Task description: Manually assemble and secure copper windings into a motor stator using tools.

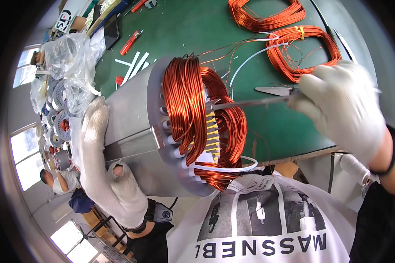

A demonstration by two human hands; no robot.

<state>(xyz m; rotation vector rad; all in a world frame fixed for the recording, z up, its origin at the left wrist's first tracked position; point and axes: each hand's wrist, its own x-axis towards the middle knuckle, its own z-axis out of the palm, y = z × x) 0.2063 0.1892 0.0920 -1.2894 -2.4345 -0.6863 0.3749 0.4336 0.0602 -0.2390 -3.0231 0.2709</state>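
Observation:
A grey metal motor stator (134, 122) lies on its side at the edge of a green table (193, 30), with copper wire windings (193, 109) bulging from its open end. My left hand (103, 166), in a worn white glove, grips the stator's housing from the left. My right hand (342, 109), also gloved, holds a thin metal rod tool (245, 104) whose tip pokes into the windings near the yellow slot wedges (212, 138). A white sleeve tube (226, 167) loops across the lower coils.
Two loose copper wire coils (305, 50) lie on the table at the back right, with a flat metal blade (274, 90) beside them. White strips and a red cutter (131, 42) lie further left. Plastic bags and stacked stator cores (61, 118) sit at the left.

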